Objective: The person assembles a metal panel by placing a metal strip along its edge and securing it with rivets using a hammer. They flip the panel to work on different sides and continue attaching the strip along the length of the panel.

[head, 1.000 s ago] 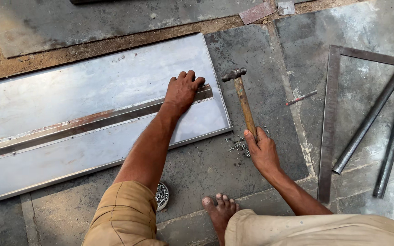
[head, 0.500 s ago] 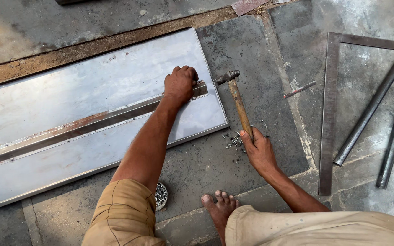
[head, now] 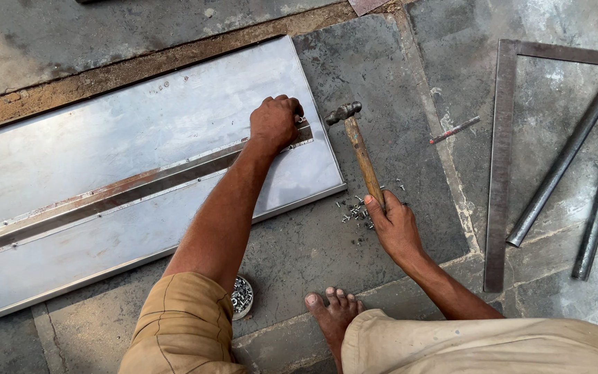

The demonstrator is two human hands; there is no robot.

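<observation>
R hand (head: 394, 225) grasps hammer (head: 356, 145) handle end; head up near clenched L hand (head: 275, 121).

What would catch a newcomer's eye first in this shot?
The long metal sheet lying across the stone floor, with the left hand closed on the strip along its middle. Just right, the right hand grips a wooden-handled hammer above scattered small fasteners.

the long flat sheet of grey metal (head: 140, 145) looks smooth with a dull sheen, rust-streaked along its raised strip. the hammer (head: 358, 149) has a worn wooden handle and dark matt metal head. the grey stone floor (head: 382, 69) looks rough.
</observation>
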